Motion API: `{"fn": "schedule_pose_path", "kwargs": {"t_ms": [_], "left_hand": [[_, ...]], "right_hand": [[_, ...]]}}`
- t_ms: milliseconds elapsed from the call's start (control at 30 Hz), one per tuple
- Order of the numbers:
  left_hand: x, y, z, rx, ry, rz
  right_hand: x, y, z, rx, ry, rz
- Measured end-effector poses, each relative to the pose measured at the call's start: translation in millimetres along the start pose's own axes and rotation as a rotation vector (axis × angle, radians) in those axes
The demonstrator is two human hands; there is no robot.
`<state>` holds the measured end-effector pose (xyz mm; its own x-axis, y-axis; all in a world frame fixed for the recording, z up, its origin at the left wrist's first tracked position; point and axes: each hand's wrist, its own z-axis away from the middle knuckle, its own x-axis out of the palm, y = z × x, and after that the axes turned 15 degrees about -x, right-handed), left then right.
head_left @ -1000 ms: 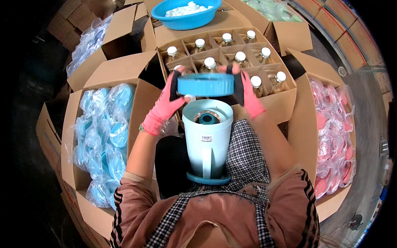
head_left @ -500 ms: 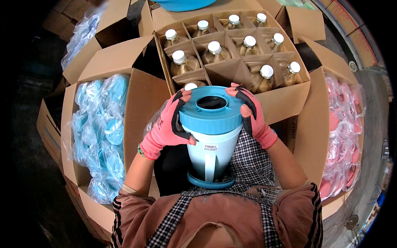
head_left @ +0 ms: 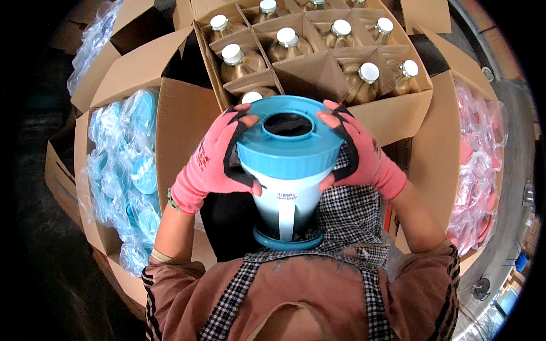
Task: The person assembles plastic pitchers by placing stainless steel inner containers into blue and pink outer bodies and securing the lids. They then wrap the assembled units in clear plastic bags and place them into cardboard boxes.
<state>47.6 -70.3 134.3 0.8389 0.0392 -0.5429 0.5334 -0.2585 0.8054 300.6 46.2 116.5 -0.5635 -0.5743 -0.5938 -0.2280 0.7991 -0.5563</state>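
Gripping blue lid (head_left: 290, 145) from both sides, left hand (head_left: 213, 162) and right hand (head_left: 358, 153) fingers wrapped on rim, seating it squarely on white jug (head_left: 287, 202) below, on lap. Bottle box (head_left: 318, 68) just beyond fingers.

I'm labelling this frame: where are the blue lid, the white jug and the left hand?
blue lid (head_left: 290, 153), head view, front rim.
white jug (head_left: 287, 202), head view, front wall.
left hand (head_left: 213, 165), head view, back of the glove.

- Blue lid (head_left: 290, 145) – smooth moulded plastic, slight sheen.
- White jug (head_left: 287, 199) – glossy plastic.
- Left hand (head_left: 213, 162), right hand (head_left: 361, 153) – pink knit cloth gloves, matt.
- Divided box (head_left: 392, 113) – matt brown cardboard.
- Bottles (head_left: 369, 79) – shiny, white caps.
- Bagged blue pieces (head_left: 128, 170) – crinkled glossy film.
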Motion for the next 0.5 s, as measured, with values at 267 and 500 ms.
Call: {"fn": "schedule_pose_path", "kwargs": {"t_ms": [267,500], "left_hand": [[-4,14,7,0.050,-0.070,-0.372],[-7,41,-6,0.001,-0.100,-0.442]], "right_hand": [[-2,-6,1,-0.130,0.044,0.020],[-9,-22,-21,-0.007,-0.136,0.105]]}}
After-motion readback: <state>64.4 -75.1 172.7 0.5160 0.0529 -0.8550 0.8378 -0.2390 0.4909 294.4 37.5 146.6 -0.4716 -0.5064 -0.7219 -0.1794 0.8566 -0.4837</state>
